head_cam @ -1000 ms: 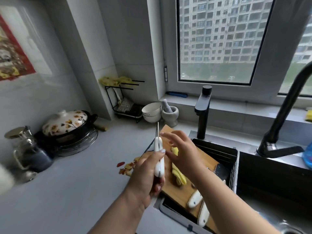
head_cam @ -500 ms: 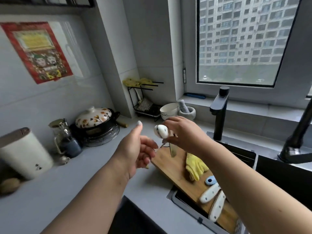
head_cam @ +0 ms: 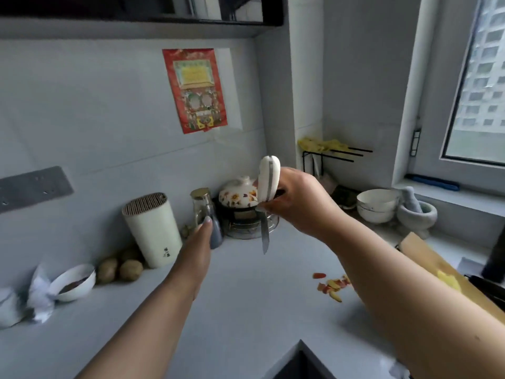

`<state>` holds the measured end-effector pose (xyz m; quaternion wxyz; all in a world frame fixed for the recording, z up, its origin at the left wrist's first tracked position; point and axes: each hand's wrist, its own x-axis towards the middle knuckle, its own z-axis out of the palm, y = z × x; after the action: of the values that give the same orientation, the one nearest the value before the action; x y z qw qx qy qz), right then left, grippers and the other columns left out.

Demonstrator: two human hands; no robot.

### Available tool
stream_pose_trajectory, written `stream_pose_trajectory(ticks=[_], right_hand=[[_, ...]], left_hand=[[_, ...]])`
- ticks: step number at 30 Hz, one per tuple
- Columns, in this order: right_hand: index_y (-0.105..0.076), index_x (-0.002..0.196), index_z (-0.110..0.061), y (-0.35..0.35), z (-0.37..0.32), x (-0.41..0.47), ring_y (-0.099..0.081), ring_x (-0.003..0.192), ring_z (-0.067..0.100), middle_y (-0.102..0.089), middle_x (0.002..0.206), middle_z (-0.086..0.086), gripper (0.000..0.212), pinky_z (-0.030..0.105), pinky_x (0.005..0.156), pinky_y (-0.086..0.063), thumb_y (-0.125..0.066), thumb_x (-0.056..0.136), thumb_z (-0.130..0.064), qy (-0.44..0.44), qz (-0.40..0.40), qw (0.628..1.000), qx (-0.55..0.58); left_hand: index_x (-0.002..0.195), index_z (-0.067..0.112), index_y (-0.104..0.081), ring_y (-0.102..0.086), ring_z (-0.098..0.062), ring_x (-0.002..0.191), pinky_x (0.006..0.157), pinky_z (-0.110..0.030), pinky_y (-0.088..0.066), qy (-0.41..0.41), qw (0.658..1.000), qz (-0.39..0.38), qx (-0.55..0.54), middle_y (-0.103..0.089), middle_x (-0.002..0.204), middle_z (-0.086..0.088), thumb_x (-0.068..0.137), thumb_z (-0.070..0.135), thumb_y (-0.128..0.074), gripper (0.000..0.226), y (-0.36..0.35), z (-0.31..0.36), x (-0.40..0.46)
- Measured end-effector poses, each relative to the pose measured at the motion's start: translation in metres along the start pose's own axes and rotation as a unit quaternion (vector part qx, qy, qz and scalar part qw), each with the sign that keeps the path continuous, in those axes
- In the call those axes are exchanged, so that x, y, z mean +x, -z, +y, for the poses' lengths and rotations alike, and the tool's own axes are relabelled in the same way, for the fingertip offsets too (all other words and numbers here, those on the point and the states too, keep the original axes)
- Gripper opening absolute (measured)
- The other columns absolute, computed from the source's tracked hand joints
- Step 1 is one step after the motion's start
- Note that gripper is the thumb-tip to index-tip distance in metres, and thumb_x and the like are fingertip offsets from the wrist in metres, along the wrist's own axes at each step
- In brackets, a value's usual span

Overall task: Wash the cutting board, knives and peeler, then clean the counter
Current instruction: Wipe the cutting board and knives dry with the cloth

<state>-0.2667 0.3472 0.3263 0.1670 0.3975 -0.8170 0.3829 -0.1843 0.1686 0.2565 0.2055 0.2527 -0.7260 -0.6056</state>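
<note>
A second ago the left hand held the knife upright over the cutting board; half a second ago it passed to the right hand, and the view has since swung left, away from the sink. Now the right hand grips the white handle near the middle of the frame, blade pointing down over the worktop, clear of everything. The left hand, empty, reaches forward with fingers straight toward the cream knife block at centre left, not yet touching it. The cutting board has slid to the right edge of the frame, a yellow patch on it, blurred. Peel scraps lie on the worktop at lower right. I judge this knife is done and headed for a slot in the block, perhaps with the left hand steadying it. The board and the scraps, by the look of them, are still to be dealt with.
</note>
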Motion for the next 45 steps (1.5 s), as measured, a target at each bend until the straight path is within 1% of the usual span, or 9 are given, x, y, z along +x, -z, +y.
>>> stream_pose_trajectory(ticks=[3, 6, 9, 11, 15, 17, 23, 32, 45], right_hand=[[-0.067, 0.103, -0.015, -0.042, -0.028, 0.037, -0.062, 0.090, 0.020, -0.067, 0.094, -0.001, 0.034, 0.037, 0.078, -0.052, -0.078, 0.074, -0.030, 0.001, 0.007, 1.000, 0.029], [-0.067, 0.101, -0.019, -0.078, -0.053, 0.070, -0.063, 0.090, 0.015, -0.069, 0.096, -0.005, 0.033, 0.032, 0.080, -0.053, -0.081, 0.072, -0.025, -0.003, 0.026, 0.996, 0.082], [-0.067, 0.104, -0.022, -0.110, -0.072, 0.100, -0.060, 0.079, 0.002, -0.065, 0.093, -0.011, 0.034, 0.008, 0.068, -0.047, -0.082, 0.074, -0.017, -0.012, 0.047, 0.989, 0.139], [-0.066, 0.104, -0.023, -0.130, -0.083, 0.121, -0.059, 0.075, -0.003, -0.065, 0.093, -0.011, 0.032, 0.009, 0.068, -0.050, -0.080, 0.075, -0.014, -0.021, 0.053, 0.983, 0.177], [-0.064, 0.097, -0.027, -0.168, -0.097, 0.159, -0.059, 0.082, 0.002, -0.063, 0.087, -0.016, 0.031, 0.032, 0.082, -0.056, -0.077, 0.076, -0.007, -0.017, 0.066, 0.973, 0.221], [-0.064, 0.095, -0.027, -0.187, -0.101, 0.179, -0.061, 0.084, 0.005, -0.065, 0.088, -0.013, 0.032, 0.035, 0.083, -0.056, -0.077, 0.075, -0.006, -0.012, 0.068, 0.972, 0.225], [-0.067, 0.100, -0.020, -0.240, -0.102, 0.228, -0.062, 0.090, 0.012, -0.067, 0.094, -0.006, 0.032, 0.030, 0.081, -0.053, -0.077, 0.074, -0.004, 0.005, 0.054, 0.972, 0.227], [-0.066, 0.093, -0.021, -0.279, -0.070, 0.282, -0.066, 0.098, 0.021, -0.070, 0.100, 0.000, 0.030, 0.047, 0.085, -0.056, -0.071, 0.073, 0.001, 0.005, 0.055, 0.966, 0.254], [-0.066, 0.087, -0.026, -0.314, -0.050, 0.305, -0.066, 0.093, 0.018, -0.069, 0.092, -0.009, 0.031, 0.047, 0.082, -0.057, -0.072, 0.068, -0.003, -0.022, 0.049, 0.969, 0.241]], left_hand=[[0.094, 0.025, -0.059, -0.056, -0.012, 0.094, 0.094, -0.031, -0.038, 0.018, 0.998, 0.054, -0.017, -0.061, 0.105, 0.002, 0.100, 0.043, -0.043, 0.024, 0.052, -0.003, 0.027], [0.127, 0.019, -0.055, -0.051, -0.036, 0.123, 0.107, -0.046, -0.035, 0.053, 0.997, 0.044, 0.036, -0.060, 0.127, -0.012, 0.099, 0.052, -0.036, 0.048, 0.103, -0.014, 0.060], [0.126, 0.018, -0.057, -0.062, -0.034, 0.103, 0.081, -0.039, -0.050, 0.061, 0.996, 0.041, 0.046, -0.063, 0.123, -0.018, 0.098, 0.054, -0.035, 0.051, 0.143, -0.027, 0.094], [0.121, 0.022, -0.059, -0.062, -0.022, 0.090, 0.065, -0.026, -0.046, 0.065, 0.995, 0.041, 0.056, -0.066, 0.116, -0.008, 0.097, 0.055, -0.037, 0.046, 0.164, -0.032, 0.112], [0.124, 0.036, -0.055, -0.055, -0.023, 0.119, 0.103, -0.046, -0.042, 0.009, 0.983, 0.021, 0.182, -0.058, 0.132, 0.001, 0.079, 0.072, -0.037, 0.061, 0.200, -0.053, 0.158], [0.143, 0.025, -0.042, -0.036, -0.023, 0.138, 0.115, -0.041, -0.027, -0.011, 0.968, 0.018, 0.249, -0.036, 0.153, -0.003, 0.091, 0.056, -0.040, 0.061, 0.210, -0.051, 0.171], [0.149, 0.027, -0.028, -0.020, -0.020, 0.145, 0.116, -0.049, -0.020, -0.049, 0.926, -0.001, 0.374, -0.022, 0.159, -0.003, 0.077, 0.055, -0.035, 0.077, 0.228, -0.069, 0.221], [0.154, 0.017, -0.007, 0.002, -0.017, 0.149, 0.119, -0.049, -0.002, -0.067, 0.843, -0.025, 0.533, 0.001, 0.163, -0.003, 0.095, 0.049, -0.040, 0.075, 0.228, -0.082, 0.294], [0.146, 0.016, -0.033, -0.023, -0.017, 0.145, 0.118, -0.049, -0.007, -0.112, 0.735, -0.008, 0.669, -0.031, 0.155, -0.003, 0.100, 0.043, -0.033, 0.054, 0.225, -0.082, 0.318]])
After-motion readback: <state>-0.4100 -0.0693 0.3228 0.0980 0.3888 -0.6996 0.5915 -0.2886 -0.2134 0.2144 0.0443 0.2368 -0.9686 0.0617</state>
